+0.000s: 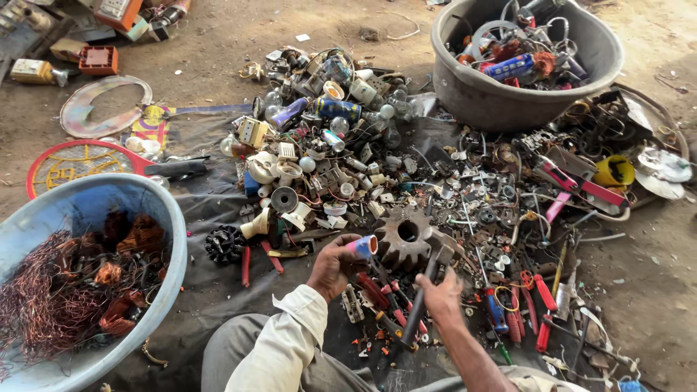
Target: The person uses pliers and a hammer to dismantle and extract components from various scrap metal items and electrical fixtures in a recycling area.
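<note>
My left hand [332, 267] grips a small blue and pink cylinder-shaped part [362, 247] and holds it beside a large rusty gear [404, 236] that lies on the dark cloth. A hammer [428, 282] is in my right hand [438, 295], which grasps the dark handle; the metal head sits just right of the gear. Red-handled screwdrivers and pliers [383, 297] lie between my two hands.
A pile of mixed electronic scrap [341, 138] covers the dark cloth. A blue basin [145, 199] with copper wire stands at the left, a grey tub [508, 101] of scrap at the back right. Red-handled tools [534, 305] lie to the right, a red racket [80, 161] to the left.
</note>
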